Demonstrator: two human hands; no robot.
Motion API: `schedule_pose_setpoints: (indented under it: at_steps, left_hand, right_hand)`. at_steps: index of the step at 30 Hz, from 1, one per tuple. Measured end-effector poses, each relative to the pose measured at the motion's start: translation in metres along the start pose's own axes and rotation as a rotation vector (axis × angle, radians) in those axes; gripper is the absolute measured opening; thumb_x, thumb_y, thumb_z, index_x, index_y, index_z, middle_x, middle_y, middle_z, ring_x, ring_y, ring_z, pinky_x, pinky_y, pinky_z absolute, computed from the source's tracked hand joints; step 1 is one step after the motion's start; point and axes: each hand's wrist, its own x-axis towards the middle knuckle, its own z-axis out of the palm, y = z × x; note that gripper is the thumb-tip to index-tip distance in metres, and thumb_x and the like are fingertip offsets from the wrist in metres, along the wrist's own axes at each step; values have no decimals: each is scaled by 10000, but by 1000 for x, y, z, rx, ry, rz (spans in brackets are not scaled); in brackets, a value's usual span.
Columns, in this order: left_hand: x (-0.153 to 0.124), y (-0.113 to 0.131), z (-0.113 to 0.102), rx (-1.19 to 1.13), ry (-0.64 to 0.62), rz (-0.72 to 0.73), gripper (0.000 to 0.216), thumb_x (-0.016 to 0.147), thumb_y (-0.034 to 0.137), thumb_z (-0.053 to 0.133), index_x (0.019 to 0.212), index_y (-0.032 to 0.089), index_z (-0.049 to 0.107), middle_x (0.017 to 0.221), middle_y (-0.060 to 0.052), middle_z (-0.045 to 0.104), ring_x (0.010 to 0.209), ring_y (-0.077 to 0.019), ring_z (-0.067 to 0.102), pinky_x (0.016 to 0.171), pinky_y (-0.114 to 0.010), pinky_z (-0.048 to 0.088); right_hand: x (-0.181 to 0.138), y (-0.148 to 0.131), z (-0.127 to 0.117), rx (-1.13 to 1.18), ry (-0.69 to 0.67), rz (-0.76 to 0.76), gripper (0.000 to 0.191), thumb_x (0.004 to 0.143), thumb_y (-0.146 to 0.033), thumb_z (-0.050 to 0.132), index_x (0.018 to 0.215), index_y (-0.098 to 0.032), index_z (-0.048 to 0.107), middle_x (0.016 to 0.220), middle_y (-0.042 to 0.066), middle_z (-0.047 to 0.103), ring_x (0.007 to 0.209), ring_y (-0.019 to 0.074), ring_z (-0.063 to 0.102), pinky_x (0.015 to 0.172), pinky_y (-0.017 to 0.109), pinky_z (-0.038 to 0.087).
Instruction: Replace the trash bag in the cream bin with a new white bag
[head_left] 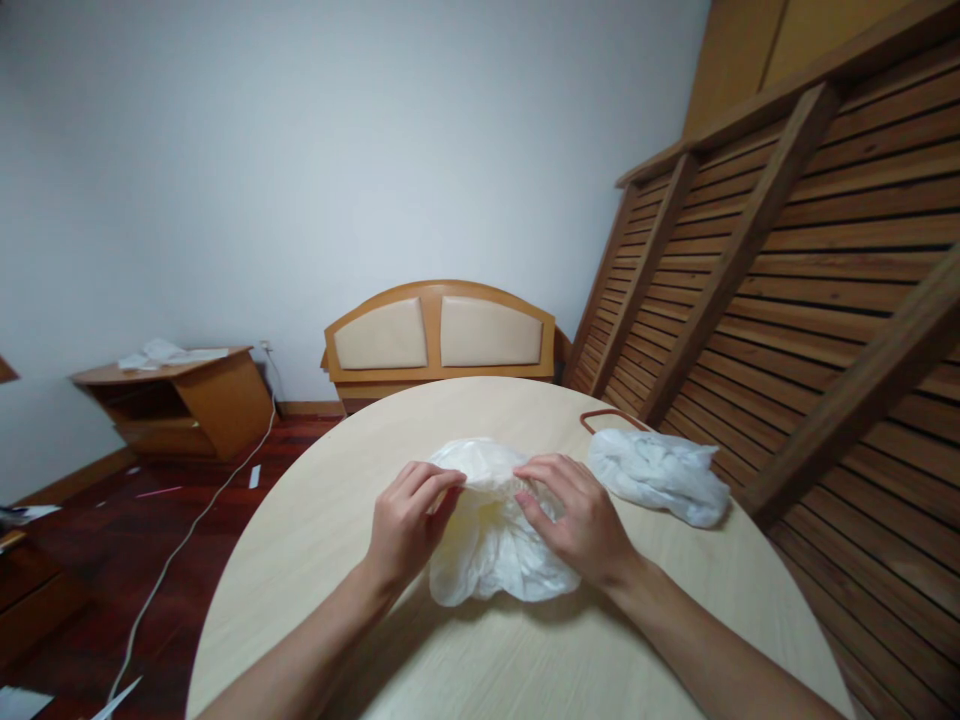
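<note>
A thin, crumpled white bag (499, 555) lies on the round table in front of me, its mouth turned up and faintly yellowish inside. At the left of the mouth, my left hand (416, 510) pinches the rim between thumb and fingers. My right hand (577, 510) holds the gathered rim on the other side, fingers above and thumb beneath. To the right of that hand lies a bunched white bundle (656, 475), touched by neither hand. A brown loop (600, 412) sticks out behind the bundle.
The pale round table (315, 560) has a curved edge. Slatted wooden panels (750, 300) lean close on the right. Beyond the table stands a padded headboard (442, 330). A low cabinet (202, 400) with papers and a white cable (199, 525) are on the left.
</note>
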Motion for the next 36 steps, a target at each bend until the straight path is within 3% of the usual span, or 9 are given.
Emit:
schedule_pose_setpoints:
  at_steps: [12,19,23,25,29,33,36]
  left_hand:
    - [10,0,-2,-72,-65,-27,113,964,198,597,970,183,708,860,-63,724,781,-159,671,694,-265,559]
    - [62,-4,-9,-186,-269,-375,253,964,320,553,852,172,725,805,-52,731,654,-140,649,573,-222,494]
    - [95,-22,-14,-154,-380,-509,271,930,354,569,871,162,751,853,-63,775,733,-179,686,637,-249,501]
    - [104,-27,-16,-142,-428,-519,268,919,360,573,905,165,757,903,-67,783,762,-190,699,666,-261,514]
    - [107,-21,-17,-106,-342,-518,287,911,398,593,1044,184,731,1021,-79,771,831,-202,711,714,-280,540]
    - [102,-11,-12,-116,-487,-452,296,887,424,647,1089,220,720,1008,-65,775,768,-194,706,673,-274,525]
    - [100,-11,-7,-7,-559,-445,189,871,312,669,1023,225,741,945,-61,783,742,-197,697,647,-269,481]
  right_hand:
    - [13,11,-2,145,-149,135,229,999,-243,542,1139,-238,723,1095,71,755,1021,225,702,910,389,565]
    - [58,26,-13,157,-230,161,213,976,-291,595,1085,-227,765,1107,63,777,1034,235,711,932,385,538]
    - [83,34,-22,165,-341,208,216,948,-336,628,1063,-239,783,1073,53,790,958,235,729,857,353,546]
    - [92,37,-26,190,-393,220,218,937,-348,633,1042,-242,792,1033,48,798,900,227,733,804,331,548]
    - [103,43,-26,239,-442,240,227,923,-359,634,1004,-230,802,967,45,803,822,214,725,734,304,540]
    - [107,49,-16,250,-431,281,229,921,-370,634,968,-223,804,934,37,802,803,210,723,711,291,533]
    - [107,52,-10,256,-413,295,249,926,-378,626,1002,-214,798,971,53,799,853,222,727,742,300,543]
